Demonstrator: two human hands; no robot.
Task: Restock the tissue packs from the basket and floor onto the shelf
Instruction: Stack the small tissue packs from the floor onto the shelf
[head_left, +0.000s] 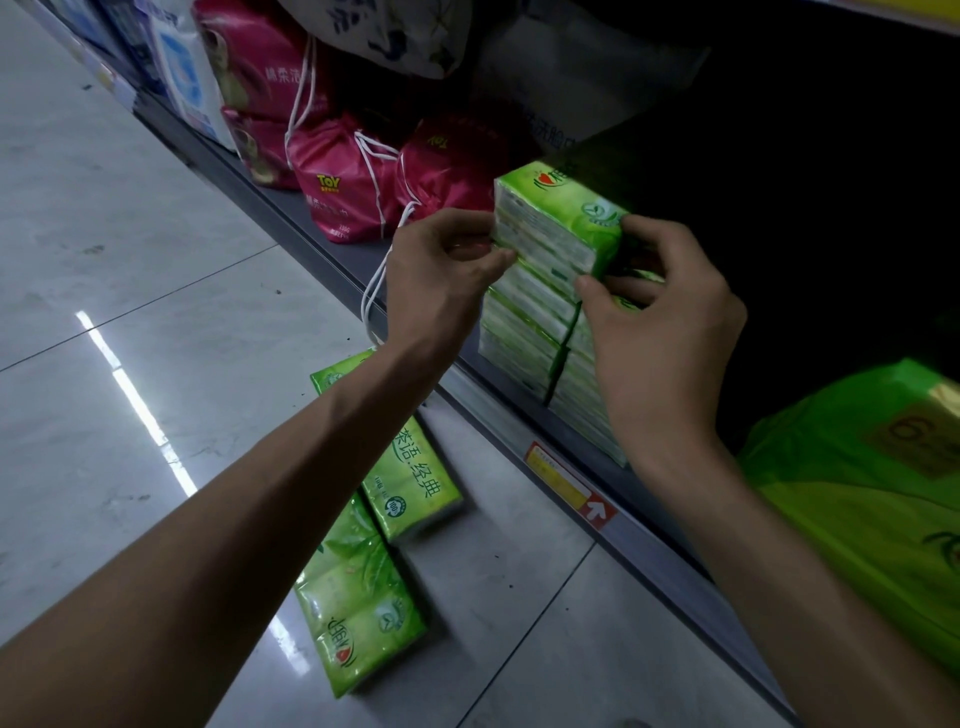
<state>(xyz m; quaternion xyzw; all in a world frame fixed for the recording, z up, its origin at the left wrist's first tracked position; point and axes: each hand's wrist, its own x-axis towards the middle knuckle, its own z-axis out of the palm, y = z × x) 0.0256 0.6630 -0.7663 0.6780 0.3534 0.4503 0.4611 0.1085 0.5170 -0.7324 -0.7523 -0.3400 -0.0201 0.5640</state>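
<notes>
A glossy green plastic-wrapped tissue pack (558, 218), marked with a red heart logo, is held on top of a stack of matching green packs (524, 332) at the front edge of the dark metal shelf (332, 260). The left hand (441, 270) is pinched on the pack's left end with thumb and fingertips; the right hand (660, 312) is pinched on its right end. Two more green tissue packs (374, 545) lie on the pale tiled floor (130, 260) below the left forearm; "茶语·经典" is printed on one. To the left, a magenta drawstring bag (343, 192) reads "TOY". A red-and-yellow price label (569, 483) is fixed to the shelf rail.
</notes>
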